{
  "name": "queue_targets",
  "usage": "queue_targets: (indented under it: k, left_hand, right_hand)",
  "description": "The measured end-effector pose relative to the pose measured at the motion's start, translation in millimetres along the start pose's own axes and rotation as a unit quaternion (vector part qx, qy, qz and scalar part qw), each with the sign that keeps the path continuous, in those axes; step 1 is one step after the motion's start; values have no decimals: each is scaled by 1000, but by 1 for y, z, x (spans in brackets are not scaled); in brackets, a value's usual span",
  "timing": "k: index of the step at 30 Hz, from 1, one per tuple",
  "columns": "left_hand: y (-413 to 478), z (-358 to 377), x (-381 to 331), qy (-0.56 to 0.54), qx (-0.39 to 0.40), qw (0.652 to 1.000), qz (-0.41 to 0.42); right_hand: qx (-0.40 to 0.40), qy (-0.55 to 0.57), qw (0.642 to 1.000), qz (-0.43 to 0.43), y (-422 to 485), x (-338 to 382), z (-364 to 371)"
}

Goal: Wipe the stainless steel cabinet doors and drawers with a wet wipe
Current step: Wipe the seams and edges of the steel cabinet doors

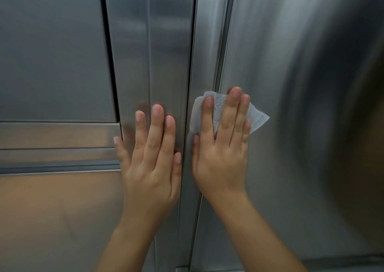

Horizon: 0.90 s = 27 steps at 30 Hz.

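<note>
Nearest the camera, two bare forearms rise from the bottom edge toward the steel.

The left hand lies flat on the narrow upright panel. Its fingers are straight, spread and grasping nothing. It is probably there as a brace, steadying the body while the other hand works.

Just beside it, across the dark seam, the right hand presses the wet wipe against the left edge of the right-hand door. Its fingers are extended and released, not clenched, so the palm and fingers pin the wipe to the metal rather than pinching it. A flat hand spreads the pressure over more of the cloth. The white, crumpled wipe shows above the fingertips and sticks out as a corner to the right, so the task's thing is at the door's edge, close to the seam.

Farther left are the stacked horizontal drawer fronts, with the left door above them. Neither hand covers them.

The wiping looks under way on the right-hand door, and how much has been cleaned cannot be told from the blurred sheen.
</note>
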<state>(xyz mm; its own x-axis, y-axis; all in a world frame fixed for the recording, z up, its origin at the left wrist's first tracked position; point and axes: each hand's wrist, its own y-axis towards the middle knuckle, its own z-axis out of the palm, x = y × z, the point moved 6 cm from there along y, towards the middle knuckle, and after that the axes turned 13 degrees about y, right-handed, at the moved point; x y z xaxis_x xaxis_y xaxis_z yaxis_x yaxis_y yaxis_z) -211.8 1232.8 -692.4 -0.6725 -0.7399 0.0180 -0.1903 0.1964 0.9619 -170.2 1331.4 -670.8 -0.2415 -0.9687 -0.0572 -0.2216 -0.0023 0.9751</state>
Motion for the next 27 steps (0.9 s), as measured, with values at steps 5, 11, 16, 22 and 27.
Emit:
queue_targets:
  k: [5, 11, 16, 22, 27]
  left_hand:
    - [-28, 5, -2, -1, 15, 1000, -3]
    - [-66, 14, -1, -9, 36, 999, 19]
    - [-99, 25, 0, -6, 36, 998, 47]
    - [-147, 37, -1, -16, 49, 997, 62]
    - [-154, 37, 1, -11, 59, 996, 63]
  right_hand:
    - [25, 3, 1000, -3, -39, 3, 9]
    - [58, 12, 998, -4, -92, 3, 22]
    - [82, 17, 996, -12, -139, 6, 30]
    - [101, 24, 993, 46, -153, 12, 31]
    - [83, 22, 995, 41, -139, 13, 28]
